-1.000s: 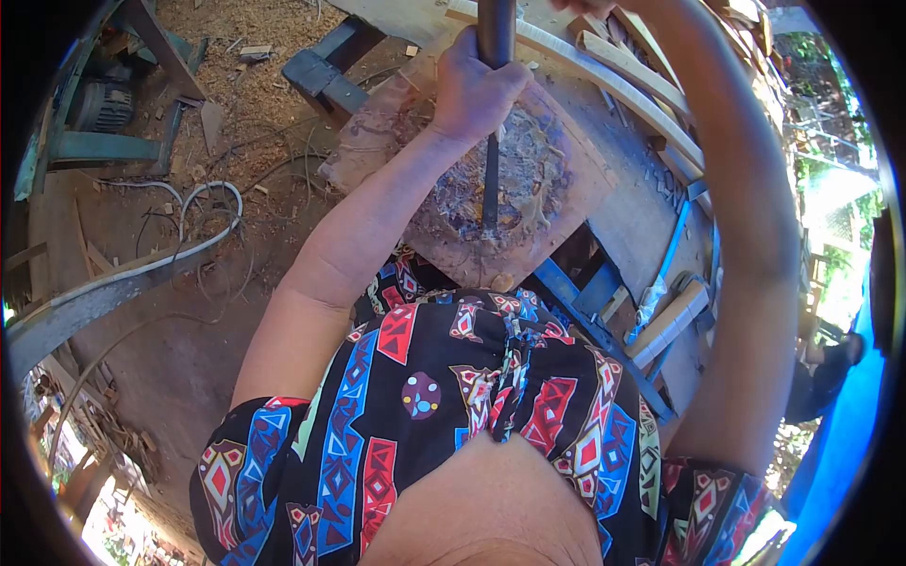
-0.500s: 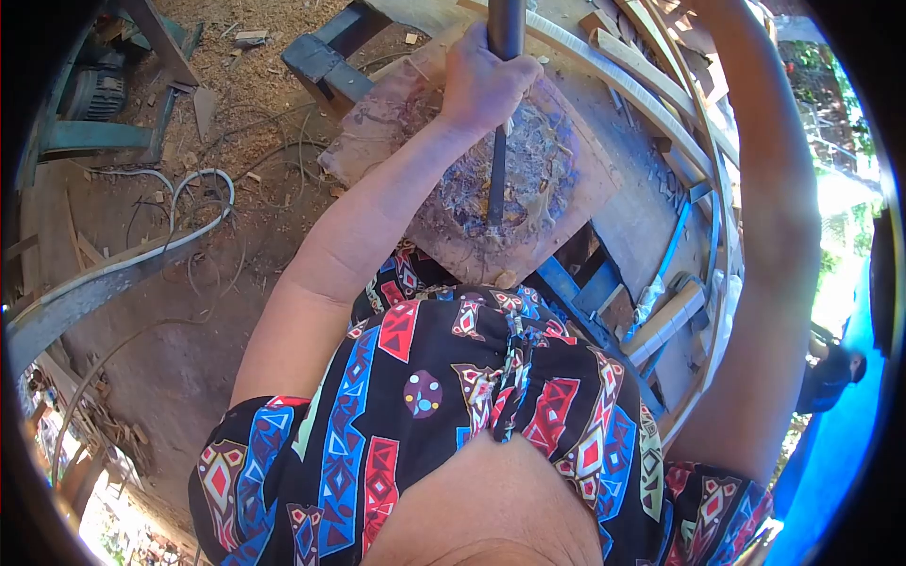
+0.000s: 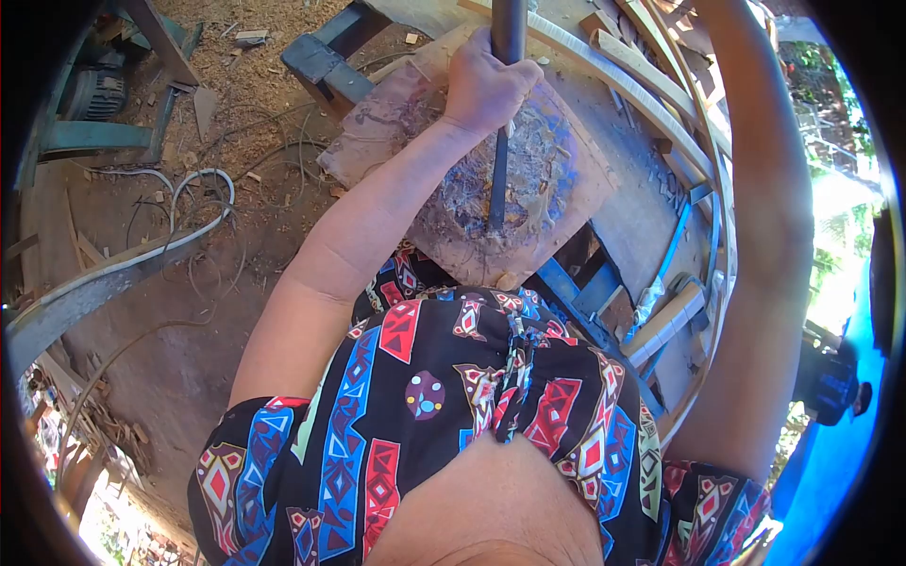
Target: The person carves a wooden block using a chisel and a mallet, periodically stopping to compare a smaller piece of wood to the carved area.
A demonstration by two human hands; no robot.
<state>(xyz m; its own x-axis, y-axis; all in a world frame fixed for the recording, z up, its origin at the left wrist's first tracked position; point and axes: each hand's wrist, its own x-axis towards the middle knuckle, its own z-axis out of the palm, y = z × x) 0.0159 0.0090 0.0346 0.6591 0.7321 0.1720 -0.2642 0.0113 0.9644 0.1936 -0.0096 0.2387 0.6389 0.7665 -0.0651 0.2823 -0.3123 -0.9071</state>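
My left hand (image 3: pixel 489 85) is closed around a dark rod at the top middle of the head view. The rod's thick upper part (image 3: pixel 509 28) rises out of frame above the fist. Below it, a thinner dark length (image 3: pixel 498 179) runs down toward a square board (image 3: pixel 363 141) and overlaps its middle; whether its tip touches cannot be made out. A rough, glue-like crust (image 3: pixel 543 160) with purple and grey stains covers much of the board. My right arm (image 3: pixel 769 208) stretches up along the right side, and its hand lies beyond the top edge.
Long curved wood strips (image 3: pixel 604 71) lie at the upper right, near blue metal bars (image 3: pixel 679 226) and a pale roll (image 3: pixel 665 321). A motor (image 3: pixel 97 92), wood shavings and loose cables (image 3: pixel 203 174) are on the left. A person in dark clothing (image 3: pixel 830 387) is at far right.
My left hand and the rod have barely shifted. My right arm has moved slightly to the left. The person at far right has changed position a little.
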